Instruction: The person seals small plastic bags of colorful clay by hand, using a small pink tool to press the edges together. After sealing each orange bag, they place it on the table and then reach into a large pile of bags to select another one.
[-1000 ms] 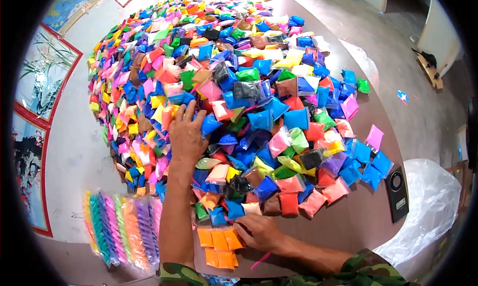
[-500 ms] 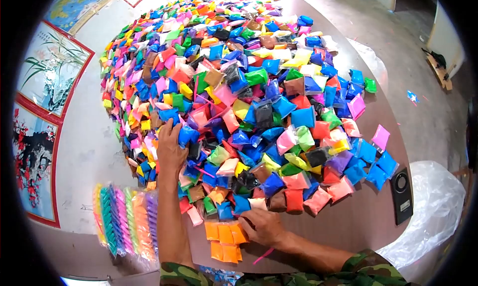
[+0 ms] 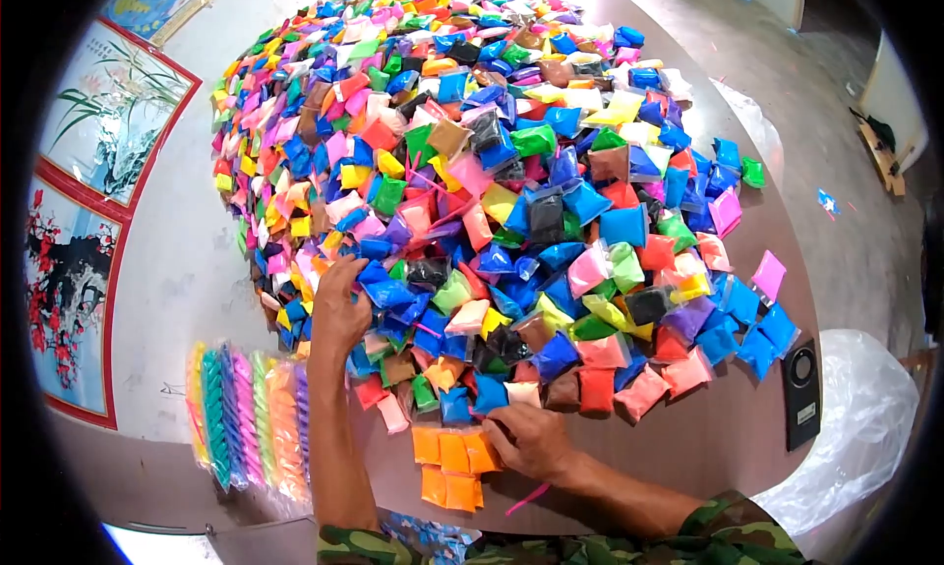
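Note:
A large heap of small plastic packets in many colours [image 3: 531, 216] spreads over the table. At its near left edge is my left hand [image 3: 339, 304], thumb and fingers curled around the edge of a blue packet [image 3: 387, 292]; the fingertips are partly hidden among the packets. Close to the table's front edge, several orange packets [image 3: 454, 454] lie flat in two rows. My right hand [image 3: 531, 441] is beside them, its fingers pinched at the upper right corner of an orange packet [image 3: 481, 451]. A thin pink strip [image 3: 527, 499] rests below the right wrist.
Clear bags of coloured twisted sticks [image 3: 250, 417] stand left of my left forearm. A black flat device with a round dial [image 3: 802, 393] lies at the table's right edge, next to a clear plastic sheet [image 3: 854, 417]. Framed pictures [image 3: 74, 295] are on the left.
The view has shifted slightly, so everything appears a little to the right. At my left hand, the blue packets lie somewhat differently. My right hand stays by the orange packets.

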`<state>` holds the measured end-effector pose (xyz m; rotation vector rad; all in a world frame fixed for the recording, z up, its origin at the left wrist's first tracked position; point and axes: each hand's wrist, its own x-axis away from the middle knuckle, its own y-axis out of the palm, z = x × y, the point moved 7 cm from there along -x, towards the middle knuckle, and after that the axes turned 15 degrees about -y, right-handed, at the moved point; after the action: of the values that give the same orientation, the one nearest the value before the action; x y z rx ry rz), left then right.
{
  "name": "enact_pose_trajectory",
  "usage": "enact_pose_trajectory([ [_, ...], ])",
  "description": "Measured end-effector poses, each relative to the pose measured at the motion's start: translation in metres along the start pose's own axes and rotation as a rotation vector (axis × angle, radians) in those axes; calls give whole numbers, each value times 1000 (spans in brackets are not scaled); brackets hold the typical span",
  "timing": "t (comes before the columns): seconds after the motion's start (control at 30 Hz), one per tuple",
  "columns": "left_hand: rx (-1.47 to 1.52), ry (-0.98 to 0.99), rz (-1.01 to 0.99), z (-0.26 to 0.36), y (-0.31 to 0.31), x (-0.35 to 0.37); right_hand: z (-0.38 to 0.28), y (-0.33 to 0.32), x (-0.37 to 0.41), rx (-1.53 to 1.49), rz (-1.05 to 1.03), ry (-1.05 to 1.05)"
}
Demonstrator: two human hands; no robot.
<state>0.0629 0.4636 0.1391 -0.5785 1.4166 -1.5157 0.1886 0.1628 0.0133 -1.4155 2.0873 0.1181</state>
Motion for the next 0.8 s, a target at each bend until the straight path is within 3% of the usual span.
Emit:
enact_pose_trajectory([
  [0.43,17,102,142,75,-25,19,3,2,2,-24,5,-45],
  [0.5,73,131,106,95,-14,21,0,1,0,-31,-10,-31],
  [0.63,42,438,-10,159,45,30,1,2,0,-25,-19,-16],
  [0.73,90,494,-16,202,65,39,3,2,2,-8,-10,-12],
  [0.8,50,415,-28,207,70,30,1,1,0,-1,-3,-19],
])
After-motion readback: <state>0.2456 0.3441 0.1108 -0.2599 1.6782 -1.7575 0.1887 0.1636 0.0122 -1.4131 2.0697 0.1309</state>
